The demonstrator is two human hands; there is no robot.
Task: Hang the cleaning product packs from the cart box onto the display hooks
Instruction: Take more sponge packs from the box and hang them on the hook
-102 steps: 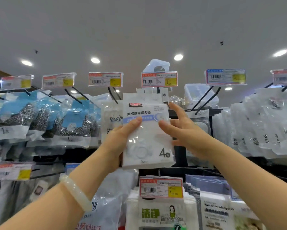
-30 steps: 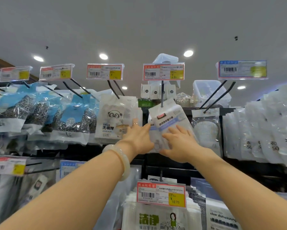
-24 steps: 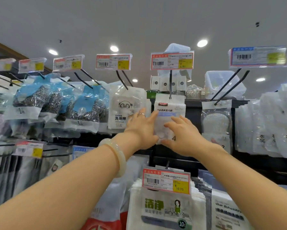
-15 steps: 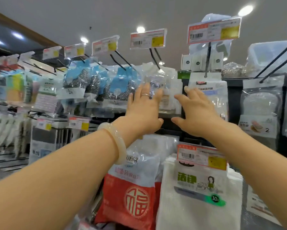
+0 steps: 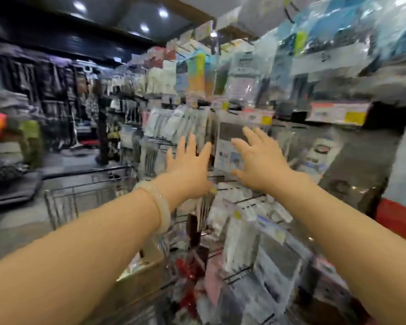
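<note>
The view is blurred by motion. My left hand (image 5: 189,165), with a pale bangle on its wrist, is stretched out in front of me, fingers spread and nothing in it. My right hand (image 5: 255,160) is beside it, also spread and holding nothing. Both hover in front of hanging packs (image 5: 230,148) on the display's middle rows. Below my left forearm a cardboard cart box (image 5: 143,268) sits in a wire shopping cart (image 5: 80,195). The white pack hung a moment ago is out of view.
Rows of bagged cleaning goods on hooks (image 5: 244,66) fill the right side, with price tags (image 5: 338,112) on the rails. A red and white bag (image 5: 399,214) is at the right edge. The aisle floor (image 5: 14,221) runs off to the left, with dark shelving behind.
Both hands have let go of the white pack left hanging on its hook. My view has swung down and left to the cart, with my hands lowered and spread.
</note>
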